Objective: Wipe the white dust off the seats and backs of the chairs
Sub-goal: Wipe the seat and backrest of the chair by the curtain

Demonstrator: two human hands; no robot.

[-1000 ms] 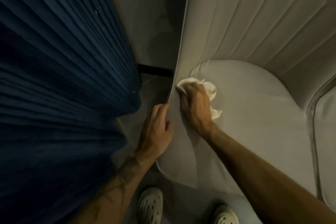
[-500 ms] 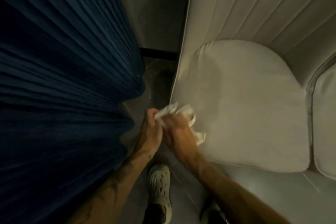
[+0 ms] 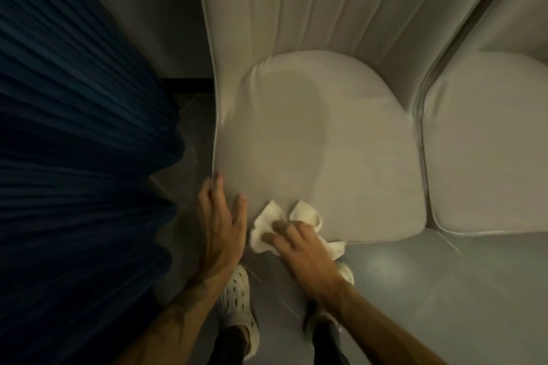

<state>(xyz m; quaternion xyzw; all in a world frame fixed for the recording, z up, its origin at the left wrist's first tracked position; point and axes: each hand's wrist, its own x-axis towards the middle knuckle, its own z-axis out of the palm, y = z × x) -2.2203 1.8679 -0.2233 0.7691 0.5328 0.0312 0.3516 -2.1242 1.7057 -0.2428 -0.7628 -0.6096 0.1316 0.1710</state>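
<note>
Right hand (image 3: 308, 258), fingers spread, presses white cloth (image 3: 267, 228) on seat (image 3: 320, 157) near edge. Left hand (image 3: 219, 225), fingers straight, rests at seat's left corner.

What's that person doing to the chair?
A person is wiping a pale chair clean. Their right hand presses a white cloth flat against the front edge of the seat cushion. Their left hand rests with straight fingers at the seat's front left corner. Another chair just like it stands right beside this one, and a dark blue curtain hangs on the other side.
</note>
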